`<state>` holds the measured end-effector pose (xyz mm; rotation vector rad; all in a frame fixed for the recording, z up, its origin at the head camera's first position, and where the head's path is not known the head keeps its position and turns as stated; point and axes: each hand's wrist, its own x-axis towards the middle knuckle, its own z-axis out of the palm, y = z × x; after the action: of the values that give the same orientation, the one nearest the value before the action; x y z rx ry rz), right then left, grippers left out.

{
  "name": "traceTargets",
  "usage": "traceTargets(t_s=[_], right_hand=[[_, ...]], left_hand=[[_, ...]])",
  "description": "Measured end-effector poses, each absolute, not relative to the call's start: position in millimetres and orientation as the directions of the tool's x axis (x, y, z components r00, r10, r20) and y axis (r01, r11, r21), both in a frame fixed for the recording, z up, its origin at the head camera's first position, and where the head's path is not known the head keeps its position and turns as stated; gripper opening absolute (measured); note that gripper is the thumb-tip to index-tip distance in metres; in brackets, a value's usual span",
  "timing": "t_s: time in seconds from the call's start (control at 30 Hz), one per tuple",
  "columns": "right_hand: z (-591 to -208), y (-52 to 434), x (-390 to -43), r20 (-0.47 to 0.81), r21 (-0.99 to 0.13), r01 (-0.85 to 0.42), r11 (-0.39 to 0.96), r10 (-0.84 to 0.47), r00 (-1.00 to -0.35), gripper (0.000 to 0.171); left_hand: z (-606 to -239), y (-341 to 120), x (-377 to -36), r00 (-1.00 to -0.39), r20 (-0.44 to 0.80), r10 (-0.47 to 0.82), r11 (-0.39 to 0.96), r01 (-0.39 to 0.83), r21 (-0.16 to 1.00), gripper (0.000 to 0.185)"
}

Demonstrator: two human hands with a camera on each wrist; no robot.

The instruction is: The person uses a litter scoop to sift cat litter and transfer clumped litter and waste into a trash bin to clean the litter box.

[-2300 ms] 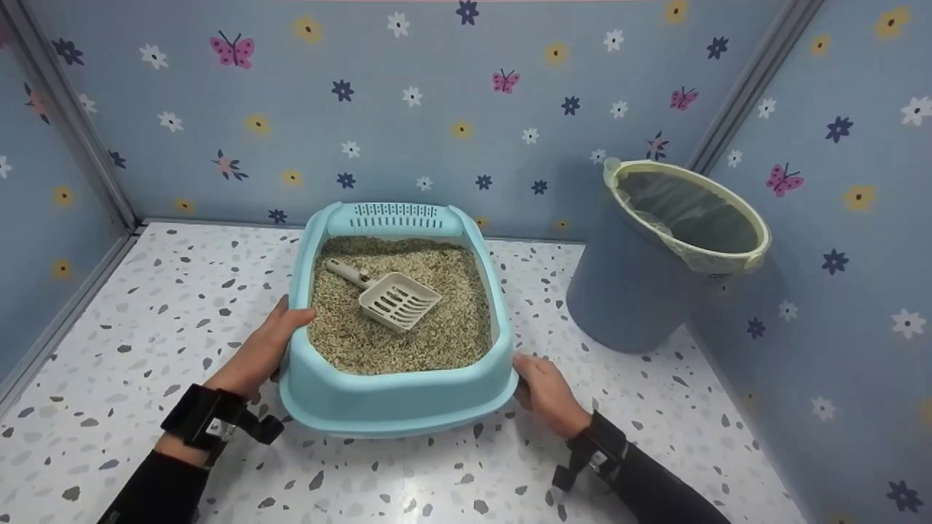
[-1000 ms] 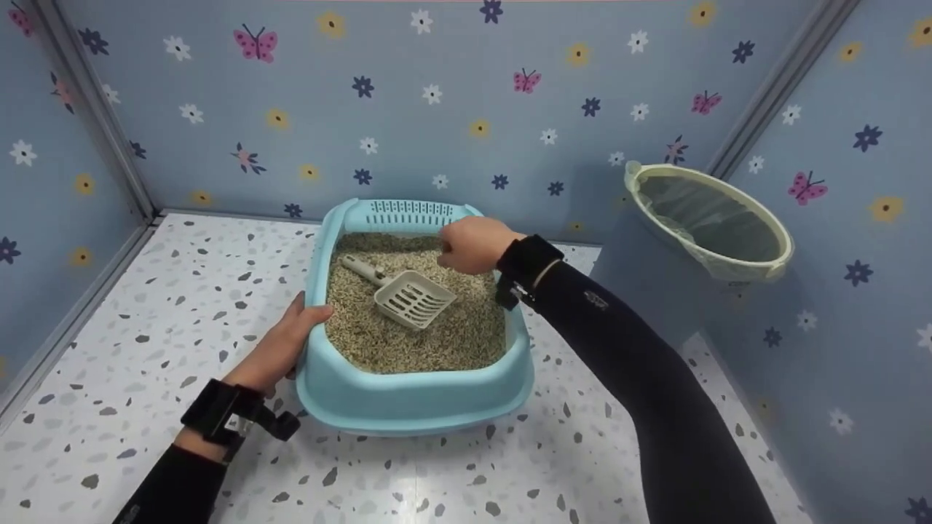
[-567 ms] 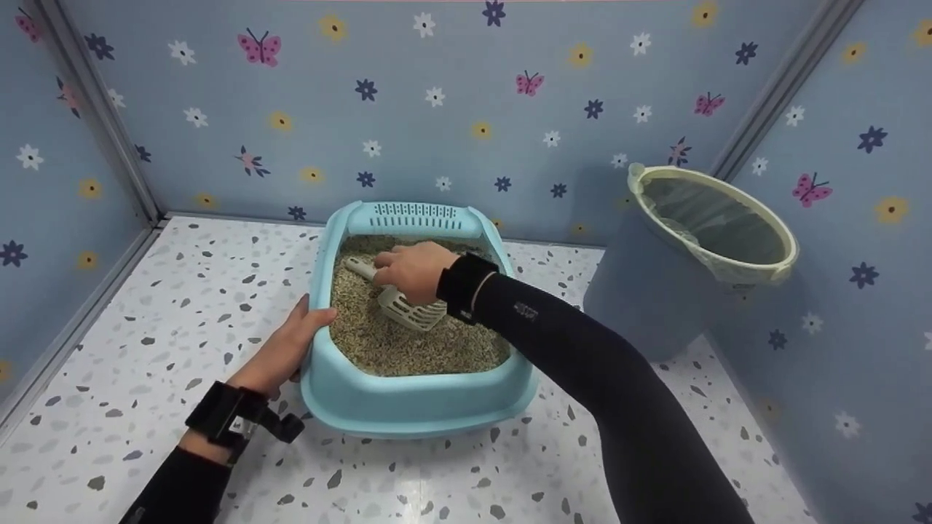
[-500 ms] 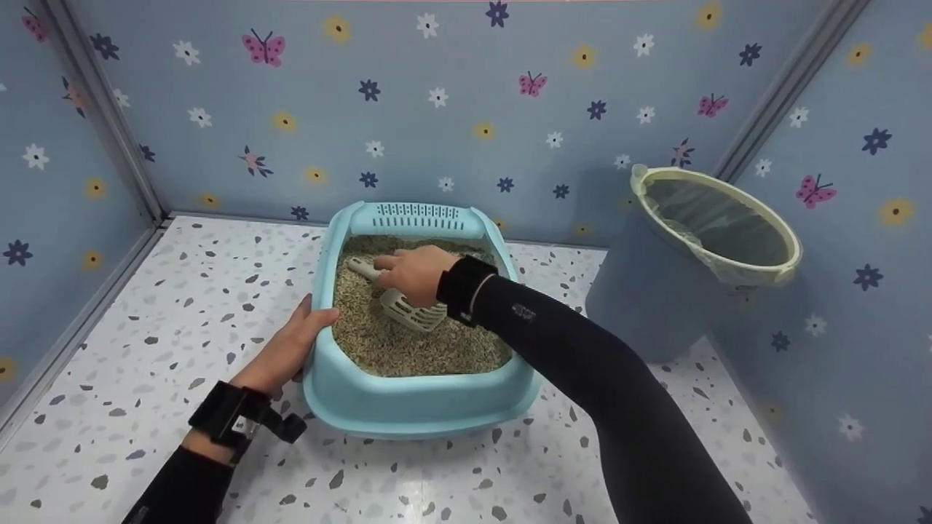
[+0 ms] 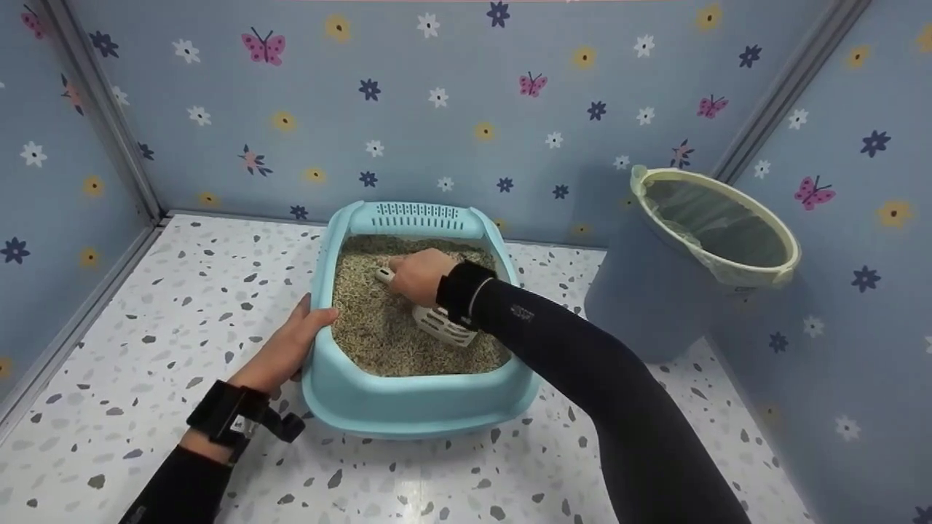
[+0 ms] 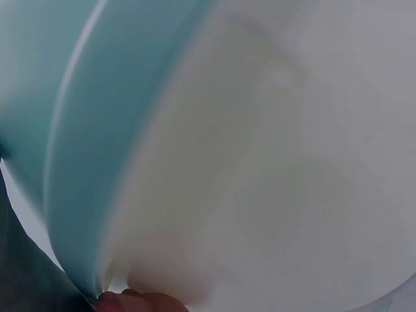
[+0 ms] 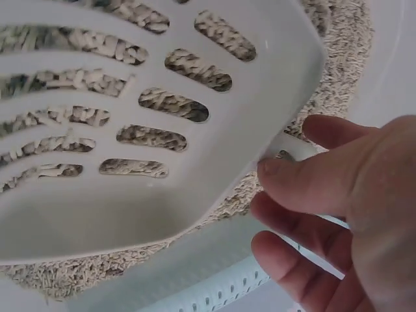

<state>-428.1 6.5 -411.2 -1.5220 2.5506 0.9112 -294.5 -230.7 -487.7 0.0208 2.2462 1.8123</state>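
A light blue litter box [image 5: 408, 404] full of beige pellet litter [image 5: 378, 331] sits on the speckled floor. My right hand [image 5: 416, 276] grips the handle of a cream slotted scoop [image 5: 445, 325], whose blade is partly hidden by my wrist. In the right wrist view the thumb presses the handle and the fingers curl under it; the scoop [image 7: 130, 143] hangs above the litter [image 7: 338, 58]. My left hand [image 5: 291, 342] holds the box's left rim, thumb over the edge. The left wrist view shows the box wall [image 6: 97, 130] close up and blurred, with a fingertip at the bottom.
A grey-blue bin [image 5: 655, 291] with a pale liner bag over its rim stands to the right, against the corner. Flowered blue walls [image 5: 437, 109] close in the back and both sides. The speckled floor [image 5: 182, 291] stretches to the left and front of the box.
My right hand left the box's right rim, reached into the litter, closed on the scoop's handle and swung the scoop toward the near right. The left hand stayed on the rim.
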Motion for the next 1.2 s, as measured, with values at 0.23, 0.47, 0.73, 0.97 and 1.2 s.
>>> traceTargets(t_s=[0.23,0.47,0.73,0.97,1.2], right_hand=[[-400,15,-426,-0.319,0.548,-0.76,0.35,-0.752,-0.576,0.025],[-367,34,-434,-0.267,0.59,-0.694,0.413,-0.712,-0.65,0.033],[-330,55,-437,-0.213,0.504,-0.693,0.515,-0.704,-0.678,0.023],[-316,64,-436,-0.136,0.59,-0.611,0.528,-0.68,-0.72,0.048],[-323,68,-436,-0.082,0.732,-0.525,0.434,-0.71,-0.7,0.05]], left_hand=[[-489,-228,-294,-0.965,-0.186,0.183,0.223,-0.144,0.964,0.098],[-488,-230,-295,-0.971,-0.158,0.176,0.213,-0.12,0.97,0.095],[-487,-230,-294,-0.967,-0.178,0.182,0.192,-0.143,0.971,0.097],[-489,-231,-294,-0.969,-0.179,0.169,0.199,-0.145,0.969,0.097],[-489,-231,-296,-0.969,-0.177,0.174,0.208,-0.14,0.968,0.099]])
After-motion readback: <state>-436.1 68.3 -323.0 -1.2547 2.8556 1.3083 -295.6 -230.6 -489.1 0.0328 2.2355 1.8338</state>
